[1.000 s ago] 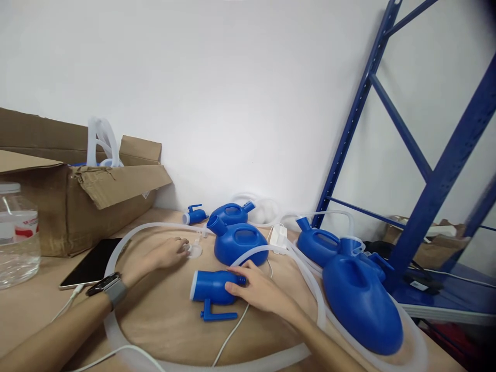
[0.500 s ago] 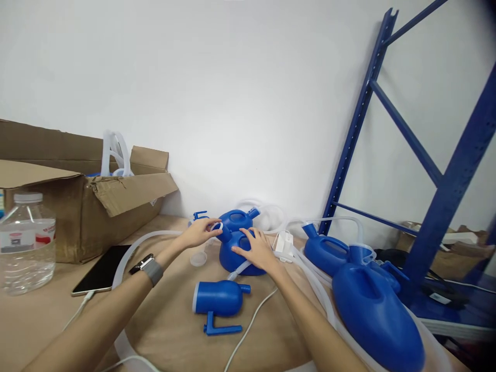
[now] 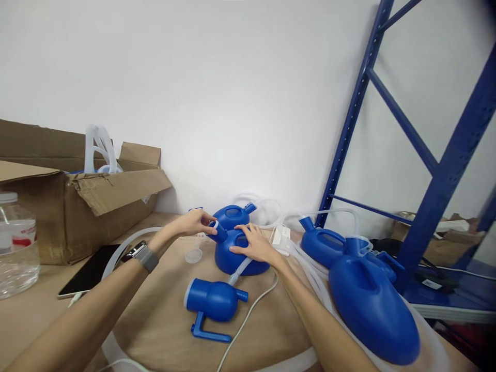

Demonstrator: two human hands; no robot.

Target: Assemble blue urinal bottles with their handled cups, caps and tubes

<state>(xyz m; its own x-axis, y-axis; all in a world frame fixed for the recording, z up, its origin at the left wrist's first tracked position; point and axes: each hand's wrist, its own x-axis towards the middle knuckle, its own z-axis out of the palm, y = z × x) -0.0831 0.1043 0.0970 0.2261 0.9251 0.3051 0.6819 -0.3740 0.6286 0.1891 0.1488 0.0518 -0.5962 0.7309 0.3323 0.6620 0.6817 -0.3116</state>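
Observation:
A blue plastic urinal bottle (image 3: 227, 257) with a short angled neck stands on the brown table in front of me. My left hand (image 3: 196, 223) is closed at its mouth, thumb and fingers pinching the white-edged rim (image 3: 215, 224). Over the bottle's handle and top lies my right hand (image 3: 256, 244), thumb on the near side and fingers behind, gripping it. Closer to me a blue cup-shaped urinal head (image 3: 215, 299) with an L-shaped handle rests on its side. A clear hose end (image 3: 241, 270) lies between them. Left of the bottle is a translucent round cap (image 3: 194, 256).
Another blue bottle (image 3: 231, 214) stands behind, and more blue bottles (image 3: 374, 305) with clear hoses lie at right. An open cardboard box (image 3: 104, 222), a phone (image 3: 87, 274) and a water bottle (image 3: 17, 258) are at left. A blue metal rack (image 3: 430, 212) rises at right.
The view has turned slightly right, so most things sit further left. My left fingers have curled more around the bottle's mouth; my right hand stays on the bottle.

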